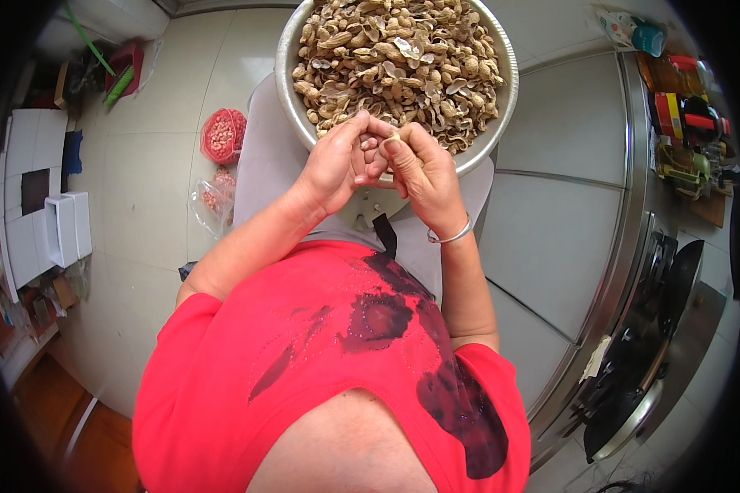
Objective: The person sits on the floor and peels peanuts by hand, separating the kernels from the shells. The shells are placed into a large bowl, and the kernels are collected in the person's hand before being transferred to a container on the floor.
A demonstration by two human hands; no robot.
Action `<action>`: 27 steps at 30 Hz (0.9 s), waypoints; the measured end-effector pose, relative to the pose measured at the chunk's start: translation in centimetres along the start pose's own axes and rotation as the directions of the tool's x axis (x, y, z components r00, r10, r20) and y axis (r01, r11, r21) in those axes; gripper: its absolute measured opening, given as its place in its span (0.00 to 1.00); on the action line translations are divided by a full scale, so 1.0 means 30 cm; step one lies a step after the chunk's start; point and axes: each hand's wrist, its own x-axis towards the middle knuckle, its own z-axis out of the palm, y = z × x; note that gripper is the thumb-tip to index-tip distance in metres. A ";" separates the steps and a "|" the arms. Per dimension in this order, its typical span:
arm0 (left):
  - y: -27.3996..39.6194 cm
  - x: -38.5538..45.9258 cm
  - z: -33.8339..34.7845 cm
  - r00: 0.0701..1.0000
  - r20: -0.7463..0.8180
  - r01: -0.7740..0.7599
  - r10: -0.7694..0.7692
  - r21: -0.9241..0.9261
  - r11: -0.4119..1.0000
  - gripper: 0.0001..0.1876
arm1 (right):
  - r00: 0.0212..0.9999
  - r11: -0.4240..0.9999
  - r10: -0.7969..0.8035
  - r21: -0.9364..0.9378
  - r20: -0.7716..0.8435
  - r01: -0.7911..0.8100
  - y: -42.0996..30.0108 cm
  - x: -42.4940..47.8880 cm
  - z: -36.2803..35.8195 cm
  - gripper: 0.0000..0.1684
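Observation:
A wide metal basin [513, 80] in front of me is heaped with peanuts and split peanut shells [401, 68]. Over its near rim my two hands meet at the fingertips. My right hand [428, 175], with a bracelet at the wrist, pinches a small pale peanut piece [396, 138] between thumb and forefinger. Whether it is shell or kernel is too small to tell. My left hand [339, 163] is cupped with its fingers half curled, its forefinger reaching to that piece. What lies inside its palm is mostly hidden.
On the tiled floor to the left are a red mesh bag of shelled peanuts [223, 134] and a clear plastic bag with more kernels [213, 200]. A green brush [120, 85] and red dustpan [132, 61] stand farther off. Right are cabinets [558, 228], a wok [681, 283] and bottles [672, 71].

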 end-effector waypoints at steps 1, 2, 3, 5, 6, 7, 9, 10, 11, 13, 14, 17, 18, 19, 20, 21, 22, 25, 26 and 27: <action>0.002 -0.002 0.001 1.000 -0.006 0.019 -0.019 0.003 1.000 0.19 | 1.000 0.999 -0.014 0.040 -0.004 0.015 0.011 0.004 -0.005 0.10; 0.007 -0.003 0.007 0.999 -0.013 0.037 -0.037 0.006 0.999 0.19 | 1.000 0.998 0.012 0.062 0.018 -0.013 0.012 0.004 -0.020 0.09; 0.013 -0.006 0.012 0.998 -0.020 0.054 -0.054 0.009 0.999 0.18 | 1.000 1.000 0.013 -0.005 0.003 -0.013 0.011 0.003 -0.019 0.09; 0.004 -0.004 -0.014 0.998 0.009 0.064 -0.064 0.019 0.998 0.17 | 0.999 0.990 0.013 -0.137 -0.029 -0.016 0.009 0.000 -0.013 0.10; 0.002 -0.002 -0.021 0.997 0.007 0.076 -0.076 0.028 0.997 0.16 | 0.995 0.936 -0.091 -0.345 -0.044 0.070 0.029 0.007 -0.013 0.08; 0.002 -0.003 -0.024 0.996 0.004 0.088 -0.088 0.038 0.995 0.16 | 0.986 0.863 -0.156 -0.493 -0.052 0.111 0.033 0.004 -0.011 0.08; 0.004 -0.005 -0.019 0.995 0.011 0.098 -0.098 0.028 0.995 0.13 | 0.958 0.644 -0.283 -0.747 -0.033 0.164 0.021 -0.006 0.009 0.08; 0.004 -0.007 -0.015 0.995 0.015 0.102 -0.103 0.023 0.994 0.12 | 0.956 0.598 -0.293 -0.786 -0.029 0.160 0.018 -0.009 0.009 0.10; 0.002 -0.010 -0.010 0.996 0.006 0.090 -0.090 0.026 0.996 0.11 | 0.954 0.573 -0.300 -0.805 -0.028 0.156 0.017 -0.010 0.006 0.10; -0.004 -0.016 0.000 0.998 -0.009 0.070 -0.070 0.032 0.997 0.09 | 0.949 0.522 -0.313 -0.840 -0.032 0.144 0.018 -0.013 -0.002 0.10; -0.005 -0.014 -0.005 0.998 0.005 0.065 -0.065 0.047 0.997 0.10 | 0.946 0.535 -0.323 -0.829 -0.026 0.160 0.018 -0.013 -0.005 0.10; -0.012 -0.011 -0.022 0.997 0.050 0.059 -0.064 0.095 0.994 0.12 | 0.939 0.591 -0.342 -0.782 -0.021 0.198 0.017 -0.016 -0.013 0.09; -0.011 -0.014 -0.026 0.995 0.064 0.063 -0.070 0.114 0.992 0.13 | 0.940 0.624 -0.341 -0.754 -0.027 0.205 0.018 -0.018 -0.014 0.09; -0.009 -0.017 -0.025 0.994 0.077 0.066 -0.077 0.133 0.989 0.13 | 0.940 0.655 -0.339 -0.725 -0.033 0.211 0.020 -0.019 -0.016 0.08; -0.005 -0.018 -0.018 0.994 0.064 0.079 -0.085 0.083 0.993 0.14 | 0.937 0.682 -0.346 -0.697 -0.040 0.222 0.026 -0.019 -0.023 0.09; 0.007 -0.021 -0.002 0.994 0.050 0.092 -0.094 0.034 0.995 0.14 | 0.934 0.709 -0.353 -0.666 -0.047 0.234 0.037 -0.018 -0.035 0.09; 0.014 -0.023 0.008 0.994 0.036 0.104 -0.103 -0.016 0.994 0.15 | 0.932 0.734 -0.359 -0.634 -0.055 0.245 0.042 -0.017 -0.041 0.09; 0.014 -0.037 0.011 1.000 0.013 -0.005 0.004 0.068 0.998 0.15 | 0.903 0.679 -0.409 -0.705 -0.130 0.206 0.007 -0.014 -0.038 0.12; 0.016 -0.041 0.004 0.999 -0.013 -0.049 0.052 0.156 0.987 0.14 | 0.902 0.687 -0.401 -0.704 -0.161 0.179 0.005 -0.009 -0.038 0.16; 0.021 -0.045 0.010 0.998 0.012 -0.070 0.069 0.228 0.971 0.13 | 0.943 0.871 -0.273 -0.466 -0.189 0.159 0.011 -0.005 -0.048 0.18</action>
